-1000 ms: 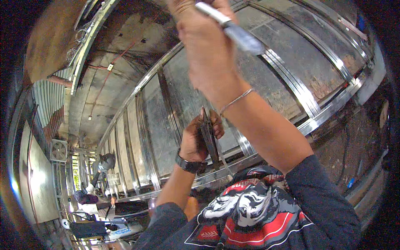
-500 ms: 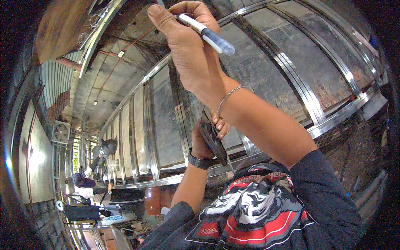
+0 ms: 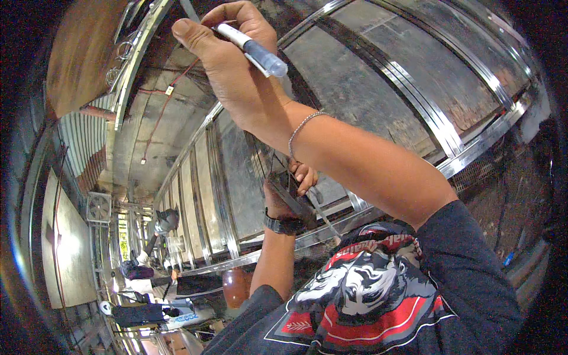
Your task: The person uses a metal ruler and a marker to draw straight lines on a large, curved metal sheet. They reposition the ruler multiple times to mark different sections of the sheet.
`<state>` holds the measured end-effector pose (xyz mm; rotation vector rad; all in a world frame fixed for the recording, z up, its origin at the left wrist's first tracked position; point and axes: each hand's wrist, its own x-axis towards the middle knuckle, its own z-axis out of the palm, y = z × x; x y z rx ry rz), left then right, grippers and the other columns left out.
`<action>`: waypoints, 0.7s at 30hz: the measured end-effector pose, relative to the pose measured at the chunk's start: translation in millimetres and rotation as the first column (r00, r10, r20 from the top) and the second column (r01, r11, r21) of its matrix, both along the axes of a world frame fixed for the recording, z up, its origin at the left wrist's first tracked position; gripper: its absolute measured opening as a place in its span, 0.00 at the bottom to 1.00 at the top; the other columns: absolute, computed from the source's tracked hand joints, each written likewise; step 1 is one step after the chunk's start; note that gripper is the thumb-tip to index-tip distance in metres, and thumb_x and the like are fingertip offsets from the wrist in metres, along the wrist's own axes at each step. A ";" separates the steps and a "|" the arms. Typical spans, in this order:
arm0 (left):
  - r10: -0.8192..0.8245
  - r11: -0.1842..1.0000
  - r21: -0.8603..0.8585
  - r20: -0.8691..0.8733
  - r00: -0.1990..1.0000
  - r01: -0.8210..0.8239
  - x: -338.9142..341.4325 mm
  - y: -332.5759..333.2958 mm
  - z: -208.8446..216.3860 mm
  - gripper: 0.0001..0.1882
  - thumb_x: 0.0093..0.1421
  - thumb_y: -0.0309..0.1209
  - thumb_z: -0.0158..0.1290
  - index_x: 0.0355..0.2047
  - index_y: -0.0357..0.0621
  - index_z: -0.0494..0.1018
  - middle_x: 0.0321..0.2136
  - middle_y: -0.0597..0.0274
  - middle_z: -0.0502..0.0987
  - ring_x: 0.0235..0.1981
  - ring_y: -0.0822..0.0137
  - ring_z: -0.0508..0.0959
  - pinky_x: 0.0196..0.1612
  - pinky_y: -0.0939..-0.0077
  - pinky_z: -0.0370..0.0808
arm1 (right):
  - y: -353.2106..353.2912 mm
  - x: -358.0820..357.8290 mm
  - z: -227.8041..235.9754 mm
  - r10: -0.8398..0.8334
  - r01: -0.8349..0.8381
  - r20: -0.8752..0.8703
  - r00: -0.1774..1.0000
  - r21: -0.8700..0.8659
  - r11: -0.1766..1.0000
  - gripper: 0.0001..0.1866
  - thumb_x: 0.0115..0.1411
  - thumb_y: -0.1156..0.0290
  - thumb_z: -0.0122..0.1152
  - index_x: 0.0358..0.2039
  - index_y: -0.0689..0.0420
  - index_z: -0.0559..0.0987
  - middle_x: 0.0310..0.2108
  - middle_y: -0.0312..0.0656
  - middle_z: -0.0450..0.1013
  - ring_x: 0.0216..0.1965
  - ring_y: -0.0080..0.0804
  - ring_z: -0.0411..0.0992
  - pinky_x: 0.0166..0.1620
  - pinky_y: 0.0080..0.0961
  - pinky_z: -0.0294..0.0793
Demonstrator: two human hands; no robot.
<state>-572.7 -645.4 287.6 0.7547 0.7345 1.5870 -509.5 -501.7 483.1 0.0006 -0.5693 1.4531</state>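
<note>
My right hand (image 3: 236,71) is raised at the top of the view, closed, with a white pen (image 3: 255,52) with a translucent bluish end lying across it. A thin grey strip (image 3: 189,9) shows just beyond its thumb and fingers; whether it is gripped cannot be made out. Lower, partly behind my right forearm, my left hand (image 3: 283,192) wraps round a dark, flat, long piece (image 3: 299,204), whose kind I cannot make out. A grey strip (image 3: 325,214) slants beside that piece toward my shirt. My left wrist carries a black watch (image 3: 284,225), the right one a chain bracelet.
A large frame of shiny metal channels (image 3: 423,109) with grey panels between them spans the view behind my arms. At the lower left are a capped person (image 3: 145,260), a reddish-brown rounded container (image 3: 233,288) and a box fan (image 3: 99,207). A brown board (image 3: 83,53) hangs upper left.
My right hand with the pen has shifted left in the view. My left hand and the dark piece have moved slightly left, and more of the grey strip shows. The background has shifted too.
</note>
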 end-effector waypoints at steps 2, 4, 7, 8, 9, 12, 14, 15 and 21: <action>0.057 0.998 -0.038 0.031 0.998 -0.056 5.6 -2.4 1.1 0.25 0.62 0.60 0.54 0.36 0.49 0.72 0.28 0.67 0.72 0.16 0.70 0.66 0.29 0.76 0.60 | -0.8 -5.1 1.5 -0.064 0.064 0.007 0.998 0.005 0.998 0.18 0.54 0.67 0.76 0.35 0.59 0.74 0.27 0.39 0.72 0.26 0.26 0.70 0.31 0.29 0.73; 0.067 0.996 -0.063 0.138 0.988 -0.058 8.8 -2.6 0.8 0.25 0.64 0.60 0.51 0.35 0.50 0.73 0.27 0.66 0.72 0.15 0.70 0.66 0.30 0.75 0.61 | -1.2 -7.8 0.9 -0.116 0.115 0.058 0.992 0.027 0.993 0.19 0.54 0.67 0.77 0.35 0.59 0.74 0.26 0.38 0.72 0.25 0.27 0.70 0.30 0.30 0.73; -0.010 0.997 -0.077 0.276 0.961 0.032 6.7 3.6 0.4 0.25 0.65 0.60 0.47 0.32 0.51 0.73 0.24 0.67 0.72 0.14 0.69 0.66 0.30 0.74 0.62 | -1.7 -9.4 -0.2 -0.029 0.029 0.016 0.999 0.029 0.999 0.20 0.53 0.67 0.78 0.35 0.59 0.74 0.26 0.41 0.72 0.25 0.30 0.70 0.30 0.32 0.73; -0.049 0.994 -0.078 0.297 0.954 0.075 4.3 7.3 0.9 0.25 0.66 0.60 0.47 0.31 0.52 0.73 0.23 0.68 0.72 0.13 0.69 0.66 0.30 0.74 0.62 | -1.0 -9.5 -0.1 -0.002 0.002 0.000 1.000 0.032 0.999 0.20 0.52 0.66 0.78 0.36 0.60 0.74 0.26 0.42 0.72 0.24 0.31 0.70 0.30 0.33 0.73; -0.095 0.989 -0.082 0.285 0.954 0.122 0.9 11.1 0.9 0.25 0.66 0.60 0.46 0.30 0.52 0.73 0.22 0.68 0.71 0.13 0.69 0.66 0.30 0.75 0.62 | 0.2 -9.7 0.2 0.025 -0.025 -0.014 1.000 0.035 0.999 0.20 0.52 0.66 0.79 0.36 0.60 0.74 0.25 0.42 0.72 0.24 0.32 0.70 0.30 0.34 0.72; -0.123 0.984 -0.081 0.331 0.936 0.158 4.8 11.3 8.5 0.24 0.66 0.59 0.46 0.28 0.53 0.73 0.21 0.71 0.71 0.12 0.69 0.66 0.31 0.74 0.62 | -0.6 -10.4 0.3 -0.076 0.068 0.109 0.991 0.078 0.995 0.19 0.55 0.69 0.78 0.37 0.60 0.73 0.27 0.38 0.75 0.27 0.21 0.73 0.29 0.22 0.74; -0.100 0.987 -0.087 0.328 0.940 0.135 9.4 12.0 10.2 0.23 0.65 0.58 0.47 0.27 0.54 0.72 0.20 0.71 0.71 0.12 0.69 0.66 0.33 0.74 0.62 | 0.8 -11.1 0.3 -0.070 0.063 0.119 0.990 0.065 0.996 0.19 0.54 0.68 0.78 0.37 0.60 0.74 0.26 0.38 0.75 0.26 0.22 0.73 0.28 0.22 0.74; -0.076 0.989 -0.103 0.290 0.954 0.110 10.8 11.8 9.4 0.22 0.65 0.58 0.47 0.27 0.55 0.73 0.21 0.72 0.71 0.12 0.69 0.67 0.33 0.73 0.62 | 1.4 -11.1 -0.6 -0.105 0.096 0.146 0.984 0.064 0.993 0.19 0.54 0.68 0.78 0.37 0.60 0.74 0.26 0.39 0.75 0.26 0.22 0.73 0.28 0.22 0.74; -0.160 0.982 -0.041 0.338 0.927 0.185 -1.0 14.2 -7.3 0.22 0.63 0.59 0.48 0.29 0.55 0.73 0.21 0.72 0.71 0.13 0.70 0.67 0.35 0.74 0.61 | 2.1 -9.7 -4.2 -0.036 0.031 0.164 0.986 0.036 0.999 0.20 0.53 0.67 0.78 0.37 0.60 0.74 0.27 0.40 0.76 0.27 0.24 0.74 0.30 0.25 0.75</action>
